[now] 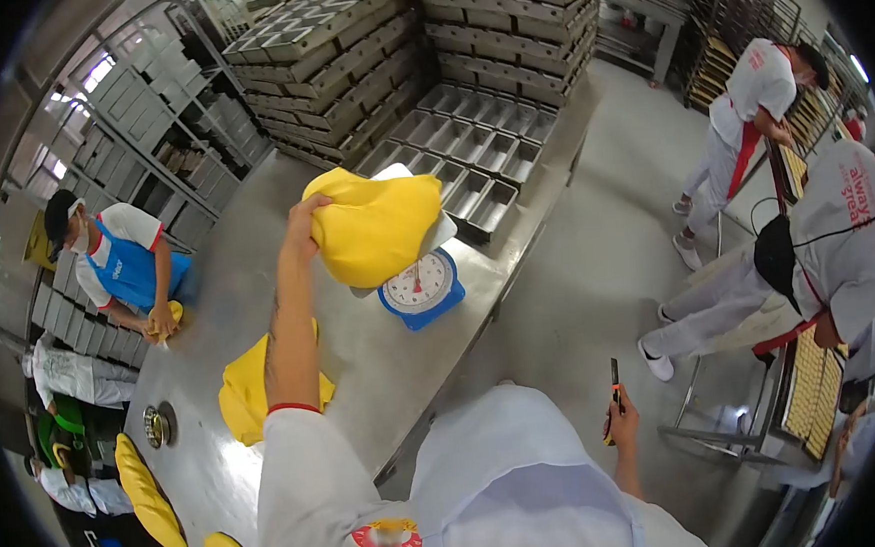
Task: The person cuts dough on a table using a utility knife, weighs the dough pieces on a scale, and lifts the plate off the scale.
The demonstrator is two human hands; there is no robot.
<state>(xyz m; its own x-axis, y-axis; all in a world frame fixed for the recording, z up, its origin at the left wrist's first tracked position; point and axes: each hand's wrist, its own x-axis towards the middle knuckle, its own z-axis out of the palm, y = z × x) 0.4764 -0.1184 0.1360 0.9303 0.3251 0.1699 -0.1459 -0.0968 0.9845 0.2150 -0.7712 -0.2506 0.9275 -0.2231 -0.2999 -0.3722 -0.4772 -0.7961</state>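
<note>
While the yellow dough (375,227) lies over the scale (421,293) just right of the left hand (304,227), I judge the weighing under way but unfinished; a second dough piece (246,390) lies on the bench (376,378) beside the left forearm (289,338), apparently not yet weighed. Left arm: extended forward, fingers pinching the dough's edge. Right arm: off the bench, the right hand's (622,423) fingers wrapped around a knife (615,373), blade forward.

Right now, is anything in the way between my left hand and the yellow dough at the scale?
No, nothing visible: your left hand touches the edge of the yellow dough directly. The dough covers much of the white tray on the blue dial scale; the dough's underside is hidden.
</note>
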